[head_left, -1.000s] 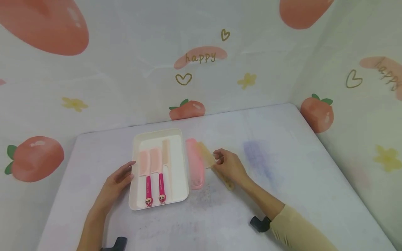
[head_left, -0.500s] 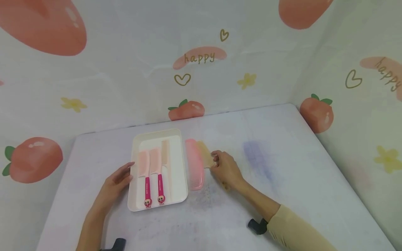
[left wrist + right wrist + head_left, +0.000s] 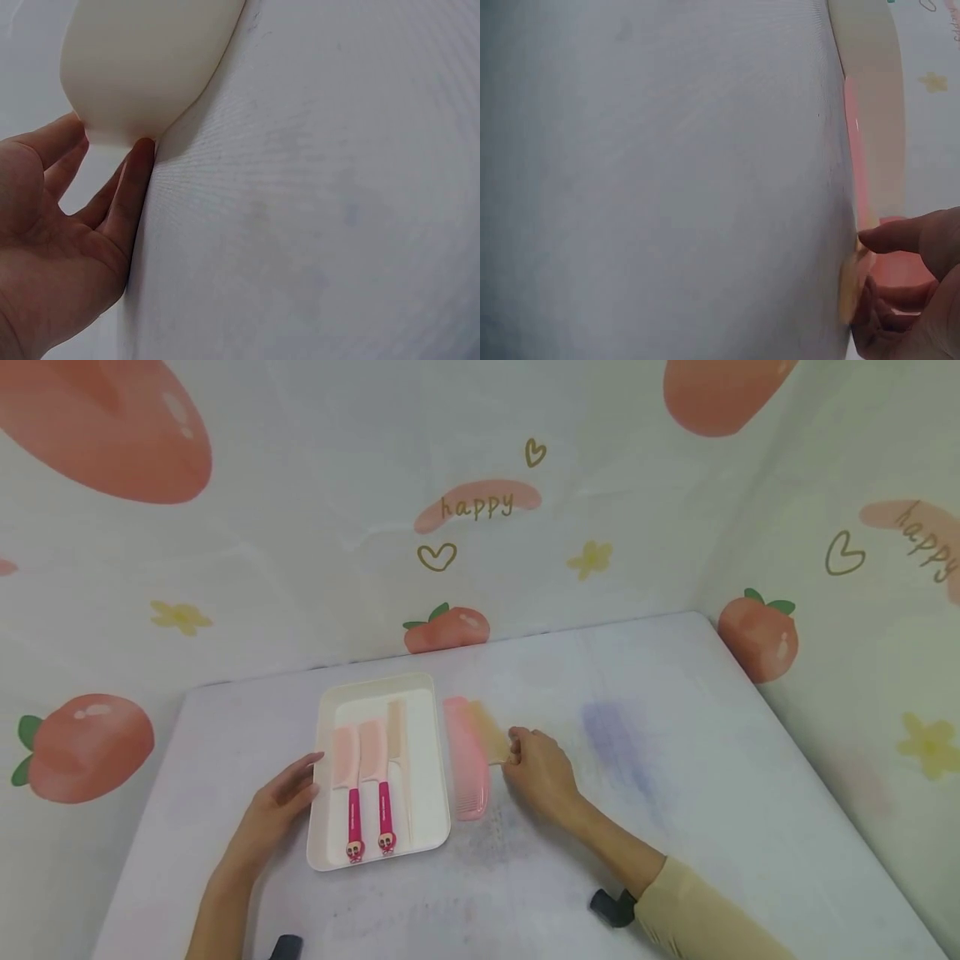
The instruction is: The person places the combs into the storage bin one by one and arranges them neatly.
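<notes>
My right hand [image 3: 543, 772] pinches a yellowish comb [image 3: 491, 735] around the start of its handle; the rest of the handle is hidden behind the hand. In the right wrist view, thumb and fingers meet at this comb [image 3: 849, 289], low over the table. Directly left of it lies a pink comb [image 3: 469, 764], the two touching or overlapping. My left hand [image 3: 277, 802] rests its fingertips on the left wall of a white tray [image 3: 429, 793]. The left wrist view shows thumb and fingers, fairly straight, against the tray's outer wall [image 3: 150, 75].
Inside the tray lie two pale pink combs [image 3: 347, 758] with magenta handles ending in cartoon heads, and a beige tail comb [image 3: 397, 731]. The pale table [image 3: 675, 710] ends at a printed cloth wall [image 3: 337, 585] behind and at the right.
My right hand has settled lower over the yellowish comb's handle, which was partly visible before and is now covered. The left hand and the tray keep their places.
</notes>
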`<state>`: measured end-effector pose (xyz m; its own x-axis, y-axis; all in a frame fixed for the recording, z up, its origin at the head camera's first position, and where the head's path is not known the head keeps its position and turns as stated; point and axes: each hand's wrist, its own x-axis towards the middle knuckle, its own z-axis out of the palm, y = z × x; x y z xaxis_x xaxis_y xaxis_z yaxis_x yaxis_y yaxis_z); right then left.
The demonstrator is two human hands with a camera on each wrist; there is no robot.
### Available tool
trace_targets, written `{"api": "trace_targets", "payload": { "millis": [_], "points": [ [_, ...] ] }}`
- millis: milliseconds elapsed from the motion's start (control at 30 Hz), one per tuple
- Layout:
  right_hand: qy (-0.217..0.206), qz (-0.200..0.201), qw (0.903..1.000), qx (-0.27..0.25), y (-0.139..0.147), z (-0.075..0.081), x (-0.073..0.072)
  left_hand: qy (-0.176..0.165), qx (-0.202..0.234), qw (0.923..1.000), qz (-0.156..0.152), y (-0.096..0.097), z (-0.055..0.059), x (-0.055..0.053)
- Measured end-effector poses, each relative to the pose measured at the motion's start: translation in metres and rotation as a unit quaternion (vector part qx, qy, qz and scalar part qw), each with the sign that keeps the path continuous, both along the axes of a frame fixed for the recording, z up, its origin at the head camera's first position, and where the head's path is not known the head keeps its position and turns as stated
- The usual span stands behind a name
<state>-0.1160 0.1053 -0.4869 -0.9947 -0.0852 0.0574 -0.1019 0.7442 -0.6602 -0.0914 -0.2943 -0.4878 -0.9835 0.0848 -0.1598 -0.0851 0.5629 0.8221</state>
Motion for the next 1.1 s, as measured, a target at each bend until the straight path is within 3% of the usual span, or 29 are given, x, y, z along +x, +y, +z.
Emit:
{"api": "trace_targets", "payload": {
  "millis": [200,400,533,833,1100],
  "points": [
    [0.014,-0.002,0.9999,0.009,0.0,0.001,-0.001,-0.003,0.006,1.0,0.002,-0.001,-0.002,0.0],
    [-0.002,0.009,0.9997,-0.024,0.006,0.001,-0.001,-0.019,0.011,0.9997,0.008,-0.001,-0.002,0.001],
    [-0.025,0.019,0.998,-0.055,0.01,0.002,-0.003,-0.009,0.018,0.9998,0.002,0.0,0.001,0.001],
    [-0.099,0.021,0.9881,-0.116,0.018,0.002,-0.008,-0.005,0.018,0.9998,0.0,0.001,0.003,0.002],
    [-0.126,0.049,0.9734,-0.185,0.019,0.004,-0.008,-0.006,0.027,0.9996,-0.003,0.001,0.004,0.003]
  ]
}}
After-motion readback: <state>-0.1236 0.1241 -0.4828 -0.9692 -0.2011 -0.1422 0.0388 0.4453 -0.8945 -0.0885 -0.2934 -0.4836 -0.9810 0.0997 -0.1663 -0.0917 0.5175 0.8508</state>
